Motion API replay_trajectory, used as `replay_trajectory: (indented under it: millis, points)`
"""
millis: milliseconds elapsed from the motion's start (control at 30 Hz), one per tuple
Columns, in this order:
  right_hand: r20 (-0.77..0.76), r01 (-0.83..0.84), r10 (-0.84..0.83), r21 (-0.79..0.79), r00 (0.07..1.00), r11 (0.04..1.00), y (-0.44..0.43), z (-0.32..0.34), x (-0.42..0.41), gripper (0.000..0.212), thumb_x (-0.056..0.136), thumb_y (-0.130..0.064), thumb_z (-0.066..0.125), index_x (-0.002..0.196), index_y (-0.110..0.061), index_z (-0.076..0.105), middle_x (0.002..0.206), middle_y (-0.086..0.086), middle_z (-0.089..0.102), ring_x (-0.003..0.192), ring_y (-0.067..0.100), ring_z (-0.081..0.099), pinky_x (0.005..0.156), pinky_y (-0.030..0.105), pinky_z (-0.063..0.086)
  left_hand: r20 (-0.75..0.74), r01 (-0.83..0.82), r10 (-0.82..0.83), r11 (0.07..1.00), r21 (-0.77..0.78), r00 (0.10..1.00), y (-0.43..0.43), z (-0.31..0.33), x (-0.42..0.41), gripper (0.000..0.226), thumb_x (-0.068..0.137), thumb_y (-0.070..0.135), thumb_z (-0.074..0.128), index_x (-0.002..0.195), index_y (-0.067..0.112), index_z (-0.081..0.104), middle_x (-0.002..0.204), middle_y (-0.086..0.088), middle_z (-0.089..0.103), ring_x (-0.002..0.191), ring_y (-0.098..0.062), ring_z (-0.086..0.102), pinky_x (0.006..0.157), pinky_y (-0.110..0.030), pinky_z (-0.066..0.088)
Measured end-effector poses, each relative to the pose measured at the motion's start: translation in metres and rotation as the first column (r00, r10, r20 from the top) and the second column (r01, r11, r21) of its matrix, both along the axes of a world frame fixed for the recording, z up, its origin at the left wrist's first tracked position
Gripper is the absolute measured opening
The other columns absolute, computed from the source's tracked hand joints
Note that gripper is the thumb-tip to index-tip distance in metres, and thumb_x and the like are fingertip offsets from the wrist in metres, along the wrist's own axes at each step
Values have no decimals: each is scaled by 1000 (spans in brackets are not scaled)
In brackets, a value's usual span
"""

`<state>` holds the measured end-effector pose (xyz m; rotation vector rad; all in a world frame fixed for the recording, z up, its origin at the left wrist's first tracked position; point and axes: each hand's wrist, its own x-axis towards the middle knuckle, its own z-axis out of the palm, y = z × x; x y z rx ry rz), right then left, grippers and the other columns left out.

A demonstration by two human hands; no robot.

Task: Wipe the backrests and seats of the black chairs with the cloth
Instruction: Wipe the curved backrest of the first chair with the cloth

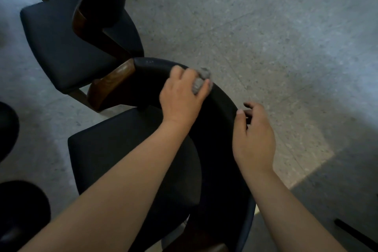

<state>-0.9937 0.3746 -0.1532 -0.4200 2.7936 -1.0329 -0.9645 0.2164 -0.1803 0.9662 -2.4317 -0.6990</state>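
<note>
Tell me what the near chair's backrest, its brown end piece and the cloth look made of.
Backrest: black padded upholstery, slight sheen, possibly faux leather. End piece: glossy brown wood, grain visible. Cloth: grey soft textile, crumpled, fibre unclear.

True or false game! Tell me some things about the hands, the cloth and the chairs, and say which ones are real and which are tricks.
1. The left hand grips the grey cloth. True.
2. The cloth is lying on the floor. False: it is pressed on the top of the near chair's backrest.
3. A second black chair stands beyond the near one. True.
4. The right hand holds a cloth too. False: it holds no cloth; its thumb is at the backrest's rim.
</note>
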Motion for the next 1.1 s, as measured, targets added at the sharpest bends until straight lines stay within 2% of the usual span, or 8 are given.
replay_trajectory:
  millis: [100,233,367,467,667,867,967,1100]
  points:
    - [-26,-28,30,62,999,998,-17,-8,-6,31,101,-34,41,123,-16,55,96,-9,59,84,11,57,70,27,38,-10,-120,121,991,57,993,-16,-4,9,29,93,44,55,96,16,60,96,4,42,76,-11,47,66,-29,40]
    - [-126,-41,75,256,989,966,-23,-14,-3,36,100,-39,34,113,-16,57,88,0,63,72,14,49,64,29,31,-45,-85,90,991,99,995,-8,-7,19,35,91,49,53,99,16,58,99,5,40,79,-11,48,67,-27,41]
    - [-132,-40,81,288,988,957,-23,-13,-3,37,101,-38,35,120,-15,58,97,4,68,83,21,62,68,28,31,-25,-91,95,987,130,995,0,-12,18,49,83,60,60,105,16,56,103,4,40,85,-10,48,69,-25,39]
    - [-143,-33,78,294,987,955,-25,-12,-2,38,101,-38,35,120,-14,58,96,5,68,84,23,62,67,27,29,-8,-97,98,991,88,995,0,-19,16,44,87,56,57,102,15,57,102,1,44,82,-10,47,66,-25,36]
    - [-162,-17,64,275,985,961,-25,-12,-1,38,101,-38,34,117,-14,59,86,1,65,69,10,43,64,28,28,5,-213,219,947,239,976,5,-52,29,29,99,41,41,93,16,55,95,4,43,75,-10,48,66,-25,35]
    - [-180,-20,75,290,981,957,-25,-14,0,40,101,-39,31,114,-14,59,78,-5,55,66,12,44,61,27,28,284,-126,-21,863,488,958,7,-93,71,31,105,33,34,102,12,56,106,-8,51,82,-25,57,69,-31,39]
    - [-198,-14,74,289,977,957,-26,-15,0,40,100,-38,31,111,-13,60,77,-5,54,64,12,43,59,27,26,136,-107,45,864,492,990,8,-75,75,22,103,34,39,103,17,51,104,-3,53,86,-18,58,72,-31,43]
    - [-191,-13,73,299,979,954,-25,-15,0,39,100,-38,31,111,-13,59,81,1,63,66,14,45,61,28,29,-118,-63,125,902,427,985,2,-20,53,19,98,42,49,111,35,36,104,14,53,89,5,55,70,-13,42]
